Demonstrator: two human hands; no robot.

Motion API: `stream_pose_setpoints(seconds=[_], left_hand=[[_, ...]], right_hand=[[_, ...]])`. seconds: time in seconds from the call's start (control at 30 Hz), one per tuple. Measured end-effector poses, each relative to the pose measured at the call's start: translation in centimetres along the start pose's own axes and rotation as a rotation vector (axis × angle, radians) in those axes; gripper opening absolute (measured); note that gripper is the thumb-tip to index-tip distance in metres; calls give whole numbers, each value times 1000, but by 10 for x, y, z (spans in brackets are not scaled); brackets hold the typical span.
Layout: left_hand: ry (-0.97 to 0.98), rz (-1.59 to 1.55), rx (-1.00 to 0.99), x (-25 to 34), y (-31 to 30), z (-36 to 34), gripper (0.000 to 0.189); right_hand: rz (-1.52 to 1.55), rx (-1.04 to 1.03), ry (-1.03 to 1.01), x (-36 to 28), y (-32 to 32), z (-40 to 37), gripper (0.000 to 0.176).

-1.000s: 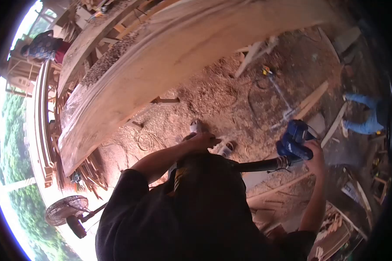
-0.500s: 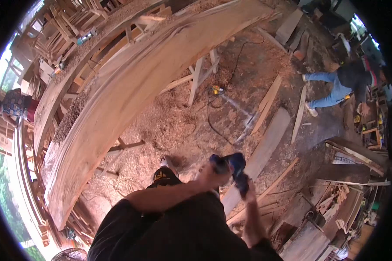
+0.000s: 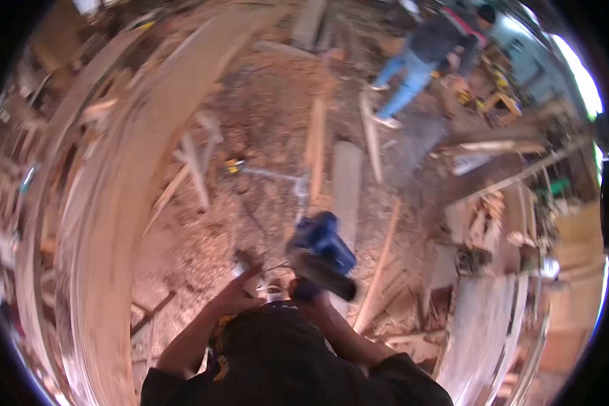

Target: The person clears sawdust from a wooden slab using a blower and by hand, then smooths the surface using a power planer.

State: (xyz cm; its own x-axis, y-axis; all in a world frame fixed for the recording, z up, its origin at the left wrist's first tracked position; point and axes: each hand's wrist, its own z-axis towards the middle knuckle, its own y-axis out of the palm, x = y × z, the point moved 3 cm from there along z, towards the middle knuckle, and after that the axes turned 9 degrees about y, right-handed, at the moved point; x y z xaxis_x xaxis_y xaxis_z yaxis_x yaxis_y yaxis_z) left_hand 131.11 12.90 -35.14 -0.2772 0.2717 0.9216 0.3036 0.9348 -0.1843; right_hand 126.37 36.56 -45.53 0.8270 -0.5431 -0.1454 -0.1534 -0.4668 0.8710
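A blue handheld power tool with a dark cylindrical part is held up in front of my body, smeared by motion. My right hand is closed round its near end, partly hidden behind the dark part. To the left and apart from the tool, my left hand reaches forward and down. Its fingers are blurred, so whether they grip anything cannot be made out. A thin dark cord shows between the hand and the tool. Beyond the left arm stands a long, curved wooden slab.
Shavings cover the floor. Planks lie ahead, along with a yellow tool. Wooden trestle legs stand by the slab. A person in blue jeans bends at the far right. Boards and scrap wood are piled on the right.
My view has swung to the right. My left hand has come off the power tool and moved left, while my right hand still holds it. The other person remains bent over.
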Motion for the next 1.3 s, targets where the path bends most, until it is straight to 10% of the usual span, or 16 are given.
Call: stream_pose_setpoints(seconds=[0.1,0.4,0.43,0.57,0.63,0.77,1.13,1.3], left_hand=[[-154,130,-323,-105,-10,17,62],[-280,308,-762,-5,-122,41,52],[-229,156,-696,9,-132,44,50],[220,-679,19,62,-187,56,35],[289,-829,260,109,-219,84,30],[25,-114,80,116,-204,188,44],[-59,-404,79,99,-118,296,60],[-239,93,-181,123,-149,269,53]], right_hand=[[56,-56,-51,-22,38,38,28],[-138,24,-46,-82,57,107,17],[-78,98,56,-93,-63,150,19],[-403,297,-440,-173,-86,150,29],[-495,784,-413,-183,-203,214,32],[-766,1053,-157,-152,-164,246,40],[-1291,885,-42,-188,-61,363,64],[-1202,1013,-13,-278,-60,347,76]])
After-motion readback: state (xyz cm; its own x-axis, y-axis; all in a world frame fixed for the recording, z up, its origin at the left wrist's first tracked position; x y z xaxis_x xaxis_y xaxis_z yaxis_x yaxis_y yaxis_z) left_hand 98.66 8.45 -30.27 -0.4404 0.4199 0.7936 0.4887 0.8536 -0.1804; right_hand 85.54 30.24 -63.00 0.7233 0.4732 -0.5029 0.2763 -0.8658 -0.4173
